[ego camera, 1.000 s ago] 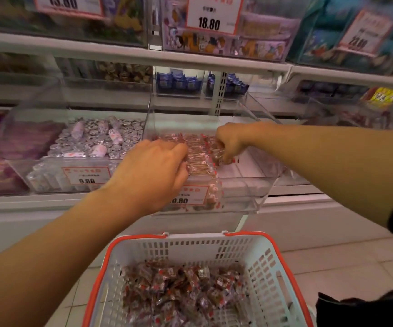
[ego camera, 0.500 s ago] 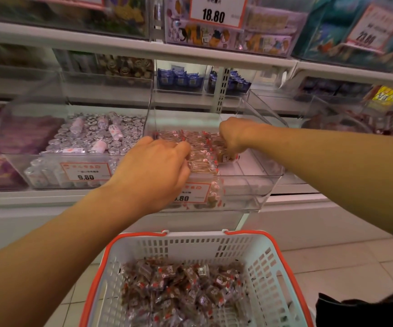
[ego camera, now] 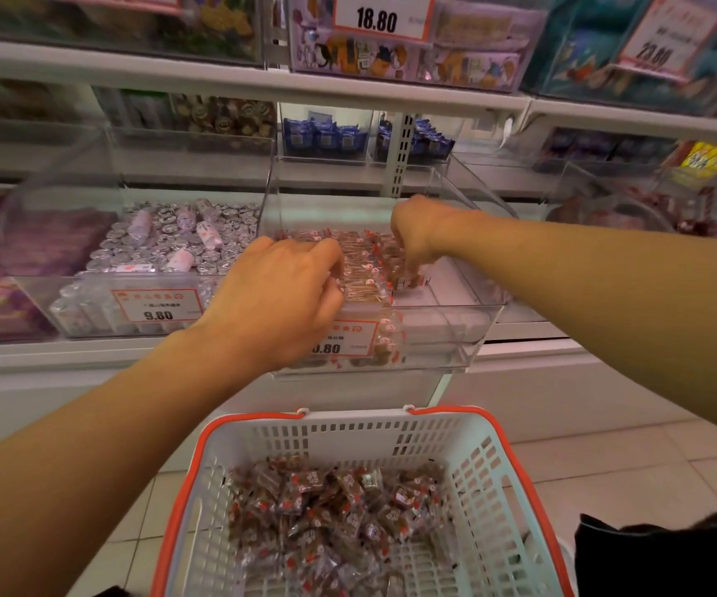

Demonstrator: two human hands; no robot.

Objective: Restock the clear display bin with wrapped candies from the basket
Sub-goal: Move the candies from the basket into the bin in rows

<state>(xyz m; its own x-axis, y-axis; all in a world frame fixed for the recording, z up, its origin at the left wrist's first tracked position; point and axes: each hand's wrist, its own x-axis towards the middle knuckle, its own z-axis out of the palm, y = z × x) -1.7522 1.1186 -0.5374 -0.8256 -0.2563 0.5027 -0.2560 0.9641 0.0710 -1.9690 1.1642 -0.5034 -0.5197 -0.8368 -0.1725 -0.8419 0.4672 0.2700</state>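
Head view, from your left: a clear bin [ego camera: 89, 303] holds crinkly silver-foil sweets behind a 9.80 tag. Your left hand [ego camera: 279, 295] curls knuckles-up over the front rim of the clear display bin [ego camera: 468, 338]; whether its hidden fingers hold anything, you cannot tell. Brown cellophane-wrapped candies [ego camera: 365, 269] lie in rows just beyond it, filling the bin's left half. Your right hand [ego camera: 417, 239] reaches down among them, fingertips pinching one. Below you, the white slotted plastic basket [ego camera: 477, 489] with orange rim carries a loose heap of the same candies.
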